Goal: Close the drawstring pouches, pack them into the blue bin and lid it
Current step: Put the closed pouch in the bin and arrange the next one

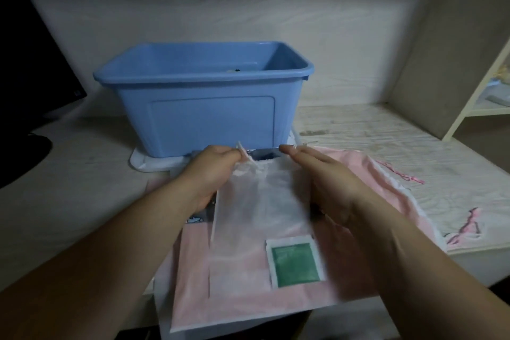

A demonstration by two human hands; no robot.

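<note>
At 6 o'clock from unlidded blue bin (212, 119), pinching gathered mouth of white pouch (259, 201) with left hand (212, 171); right hand (328, 185) at its 1 o'clock corner, fingers straight, grip impossible to tell; laid atop pink pouch (248, 292).

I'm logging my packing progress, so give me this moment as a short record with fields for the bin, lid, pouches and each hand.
bin: blue bin, open, not lidded
lid: whitish lid lying under the bin
held pouch: white pouch with green patch, top partly gathered
left: left hand pinches the white pouch's top
right: right hand at its top right corner, fingers straight, grip unclear
beneath: pink pouch lying flat under the white pouch
</note>
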